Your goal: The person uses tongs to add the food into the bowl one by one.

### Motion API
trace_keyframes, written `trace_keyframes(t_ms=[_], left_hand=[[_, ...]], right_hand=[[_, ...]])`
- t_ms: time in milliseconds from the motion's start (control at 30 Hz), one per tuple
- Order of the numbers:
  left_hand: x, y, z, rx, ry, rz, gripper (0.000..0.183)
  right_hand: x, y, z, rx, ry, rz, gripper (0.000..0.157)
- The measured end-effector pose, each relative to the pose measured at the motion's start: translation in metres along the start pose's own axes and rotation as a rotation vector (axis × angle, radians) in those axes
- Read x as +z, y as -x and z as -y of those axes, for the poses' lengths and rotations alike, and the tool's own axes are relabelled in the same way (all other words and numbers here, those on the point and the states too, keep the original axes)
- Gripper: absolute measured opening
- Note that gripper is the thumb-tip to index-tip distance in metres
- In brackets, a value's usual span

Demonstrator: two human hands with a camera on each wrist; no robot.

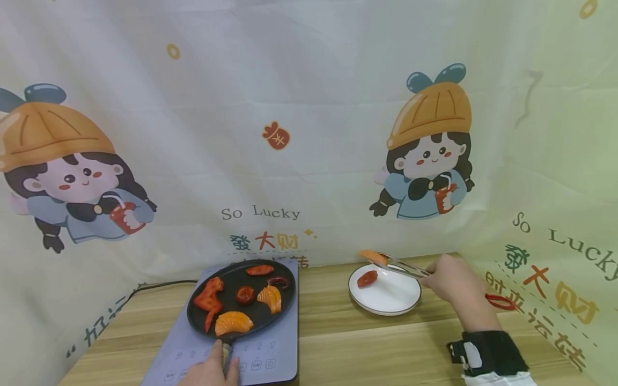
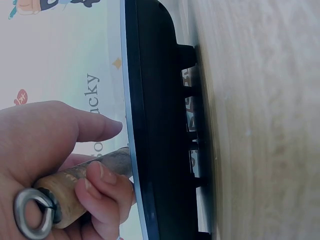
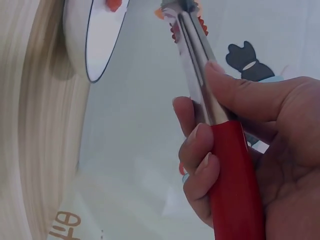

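Observation:
My left hand (image 1: 212, 371) grips the wooden handle (image 2: 67, 192) of a black frying pan (image 1: 230, 280), fingers curled round it near its metal ring. The pan holds a red chicken wing (image 1: 208, 301), two orange salmon-like slices (image 1: 234, 323), a round red piece (image 1: 245, 294), a dark curled piece and a reddish oblong piece (image 1: 259, 269). My right hand (image 1: 455, 283) holds red-handled metal tongs (image 3: 235, 175). Their tips carry an orange slice (image 1: 374, 257) above the back of a white plate (image 1: 401, 296), where one reddish-brown piece (image 1: 367, 279) lies.
The pan stands on a flat induction cooker (image 1: 285, 343), whose cord (image 1: 164, 284) runs off to the left. Wooden tabletop (image 1: 328, 343) lies between cooker and plate. A printed cloth (image 1: 328, 177) hangs close behind and along the sides.

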State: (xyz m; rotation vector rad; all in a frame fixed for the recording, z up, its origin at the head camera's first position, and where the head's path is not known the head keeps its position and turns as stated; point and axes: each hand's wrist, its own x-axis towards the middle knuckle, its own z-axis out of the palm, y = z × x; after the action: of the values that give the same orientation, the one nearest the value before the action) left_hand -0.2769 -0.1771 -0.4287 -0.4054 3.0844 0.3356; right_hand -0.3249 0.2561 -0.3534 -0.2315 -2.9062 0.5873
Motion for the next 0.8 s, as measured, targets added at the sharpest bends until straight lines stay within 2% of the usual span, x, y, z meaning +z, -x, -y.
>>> trace_keyframes(t_ms=[233, 367, 600, 800], left_hand=[[0.002, -0.001, 0.0, -0.007, -0.001, 0.005, 0.07], [0.001, -0.003, 0.001, -0.017, -0.003, 0.01, 0.071], [0.002, -0.006, 0.003, 0.003, 0.014, -0.005, 0.068], [0.005, -0.007, 0.005, 0.02, 0.035, -0.033, 0.067]], right_hand=[[-0.001, 0.001, 0.015, -0.085, 0.018, -0.032, 0.032], [-0.001, 0.005, 0.032, -0.144, -0.002, -0.065, 0.034], [0.006, 0.015, 0.069, -0.242, -0.102, -0.144, 0.031], [0.019, 0.03, 0.098, -0.336, -0.052, -0.186, 0.017]])
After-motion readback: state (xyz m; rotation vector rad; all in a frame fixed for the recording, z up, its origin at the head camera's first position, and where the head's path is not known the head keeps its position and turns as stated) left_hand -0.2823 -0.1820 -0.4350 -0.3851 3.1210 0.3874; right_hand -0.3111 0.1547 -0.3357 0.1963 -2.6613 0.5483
